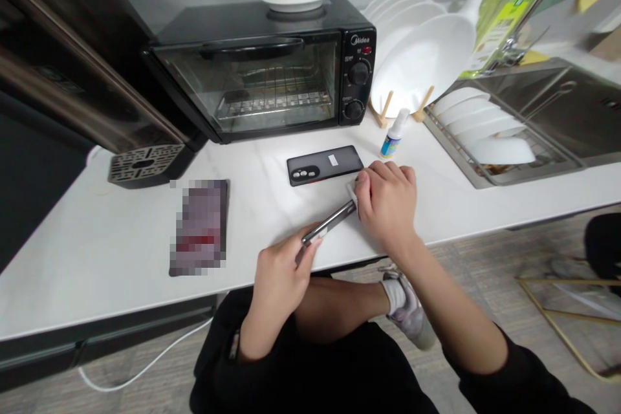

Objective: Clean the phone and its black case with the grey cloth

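Observation:
A smartphone (pixel 332 221), tilted with its shiny edge upward, is gripped at its near end by my left hand (pixel 284 275). My right hand (pixel 388 200) is curled closed around the phone's far end, with a pale, thin cloth-like piece (pixel 352 192) showing under the fingers. Just beyond, a dark phone case (pixel 325 165) with camera cutouts and a small white label lies flat on the counter. Behind the right hand stands a small white spray bottle (pixel 392 134) with a blue and yellow label.
On the white counter (pixel 121 252), a blurred-out dark flat item (pixel 200 228) lies left. A black toaster oven (pixel 262 77) stands behind, beside a drink dispenser (pixel 145 165). White plates (pixel 417 45) stand in a wooden rack; the sink (pixel 572 97) with a dish basket is right.

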The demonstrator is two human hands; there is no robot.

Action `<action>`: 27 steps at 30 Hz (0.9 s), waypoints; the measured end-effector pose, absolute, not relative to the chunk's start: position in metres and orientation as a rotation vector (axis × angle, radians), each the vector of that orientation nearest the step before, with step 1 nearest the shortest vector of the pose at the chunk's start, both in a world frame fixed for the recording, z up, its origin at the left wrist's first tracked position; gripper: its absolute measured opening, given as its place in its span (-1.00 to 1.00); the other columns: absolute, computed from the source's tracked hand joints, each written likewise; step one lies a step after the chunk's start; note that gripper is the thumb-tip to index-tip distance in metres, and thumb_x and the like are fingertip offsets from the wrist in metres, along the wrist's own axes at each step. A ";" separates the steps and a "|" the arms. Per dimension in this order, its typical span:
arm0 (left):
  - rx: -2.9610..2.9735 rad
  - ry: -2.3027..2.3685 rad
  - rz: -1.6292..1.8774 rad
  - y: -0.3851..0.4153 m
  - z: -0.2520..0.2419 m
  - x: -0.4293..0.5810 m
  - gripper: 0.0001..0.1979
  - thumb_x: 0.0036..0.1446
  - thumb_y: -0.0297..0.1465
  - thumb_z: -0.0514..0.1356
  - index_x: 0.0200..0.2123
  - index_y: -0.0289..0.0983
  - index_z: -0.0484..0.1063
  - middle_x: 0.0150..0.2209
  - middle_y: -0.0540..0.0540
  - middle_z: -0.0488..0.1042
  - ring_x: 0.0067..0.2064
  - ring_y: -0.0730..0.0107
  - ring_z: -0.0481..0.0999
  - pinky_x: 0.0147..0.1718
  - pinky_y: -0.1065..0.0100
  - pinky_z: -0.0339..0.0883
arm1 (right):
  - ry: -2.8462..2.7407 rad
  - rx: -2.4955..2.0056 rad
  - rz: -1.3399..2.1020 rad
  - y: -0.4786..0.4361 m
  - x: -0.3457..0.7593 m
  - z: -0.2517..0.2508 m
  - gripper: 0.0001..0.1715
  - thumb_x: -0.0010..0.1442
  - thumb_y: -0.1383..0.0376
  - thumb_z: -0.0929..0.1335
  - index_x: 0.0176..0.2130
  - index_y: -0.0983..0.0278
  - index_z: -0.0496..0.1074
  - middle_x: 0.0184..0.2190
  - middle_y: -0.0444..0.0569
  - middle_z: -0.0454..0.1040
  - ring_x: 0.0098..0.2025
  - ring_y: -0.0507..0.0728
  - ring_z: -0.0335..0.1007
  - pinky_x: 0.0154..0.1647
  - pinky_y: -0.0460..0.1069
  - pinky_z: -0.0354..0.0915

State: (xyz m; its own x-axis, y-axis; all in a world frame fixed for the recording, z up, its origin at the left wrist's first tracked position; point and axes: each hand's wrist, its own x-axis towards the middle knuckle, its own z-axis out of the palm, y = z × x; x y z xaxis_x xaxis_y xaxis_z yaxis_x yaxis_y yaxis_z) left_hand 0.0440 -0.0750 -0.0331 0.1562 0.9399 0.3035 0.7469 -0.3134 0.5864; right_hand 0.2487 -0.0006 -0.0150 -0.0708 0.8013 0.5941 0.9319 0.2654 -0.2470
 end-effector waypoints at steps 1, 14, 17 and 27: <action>2.143 1.626 0.911 -0.075 -0.034 0.043 -0.83 0.38 -0.31 0.20 -0.24 -0.22 0.55 -0.32 -0.06 0.71 -0.35 0.32 0.69 -0.33 0.43 0.40 | -1.894 -1.553 -0.243 -0.006 0.243 -0.017 -0.59 0.49 0.26 0.16 -0.28 0.23 0.49 -0.27 0.05 0.54 -0.16 0.24 0.34 -0.02 0.18 0.13; 2.158 1.609 0.899 -0.076 -0.033 0.042 -0.82 0.38 -0.32 0.20 -0.08 -0.21 0.59 -0.28 -0.06 0.72 -0.30 0.29 0.71 -0.32 0.42 0.39 | -2.121 -1.313 -0.209 0.005 0.260 -0.011 -0.43 0.53 0.22 0.15 -0.45 0.24 0.44 -0.48 -0.03 0.49 -0.35 0.16 0.27 -0.23 0.12 0.05; 2.137 1.616 0.907 -0.076 -0.033 0.044 -0.81 0.38 -0.30 0.21 -0.05 -0.19 0.59 -0.29 -0.04 0.72 -0.30 0.30 0.71 -0.33 0.43 0.38 | -1.971 -1.563 -0.228 0.005 0.260 -0.009 -0.46 0.52 0.25 0.12 -0.42 0.24 0.44 -0.43 0.01 0.51 -0.32 0.18 0.30 -0.18 0.13 0.06; 2.333 1.720 0.831 -0.073 -0.039 0.037 -0.72 0.30 -0.41 0.16 -0.49 -0.24 0.48 -0.53 -0.07 0.59 -0.52 0.26 0.59 -0.49 0.34 0.27 | -2.409 -0.714 -0.209 -0.020 0.227 -0.022 -0.61 0.51 0.05 0.22 -0.02 0.24 0.49 -0.17 -0.02 0.56 -0.15 0.18 0.31 -0.10 0.11 0.13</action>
State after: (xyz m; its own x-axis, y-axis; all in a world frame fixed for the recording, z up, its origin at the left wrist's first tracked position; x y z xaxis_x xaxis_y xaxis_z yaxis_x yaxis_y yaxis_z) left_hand 0.0374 -0.0735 -0.0387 0.2005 0.9139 0.3530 0.8446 -0.3438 0.4104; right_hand 0.2270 -0.0195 -0.0217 -0.6680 0.4424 0.5984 0.5391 0.8420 -0.0208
